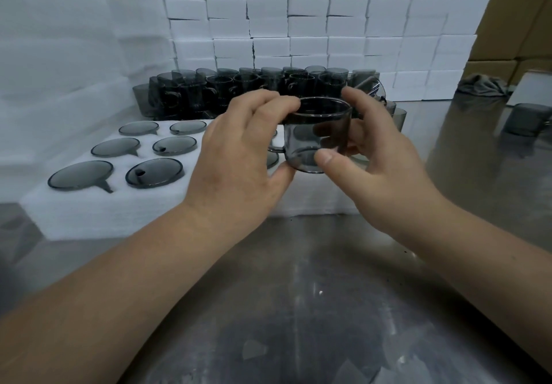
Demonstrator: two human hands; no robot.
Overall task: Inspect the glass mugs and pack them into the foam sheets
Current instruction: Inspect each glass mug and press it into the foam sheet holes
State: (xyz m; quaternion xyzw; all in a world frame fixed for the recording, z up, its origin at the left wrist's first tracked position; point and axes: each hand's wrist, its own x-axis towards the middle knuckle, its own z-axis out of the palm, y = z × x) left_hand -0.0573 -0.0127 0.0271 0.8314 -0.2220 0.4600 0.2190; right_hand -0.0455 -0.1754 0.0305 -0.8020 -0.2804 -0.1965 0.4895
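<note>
My left hand (236,156) and right hand (379,156) both hold one smoky glass mug (316,135) upright in the air. My left fingers curl over its rim with the thumb under the base, and my right thumb presses the lower wall with the fingers round the far side. Its handle points toward my left palm. Just below and to the left lies the white foam sheet (143,204) on the steel tabletop (298,279), with several packed mugs (153,172) sunk in its cutouts so that only their round ends show. Behind it stands a crowd of loose mugs (239,88) against a wall of stacked foam blocks (298,25). Off to the right sit a single mug (525,119), a grey cloth (481,85) and cardboard boxes (522,10).
</note>
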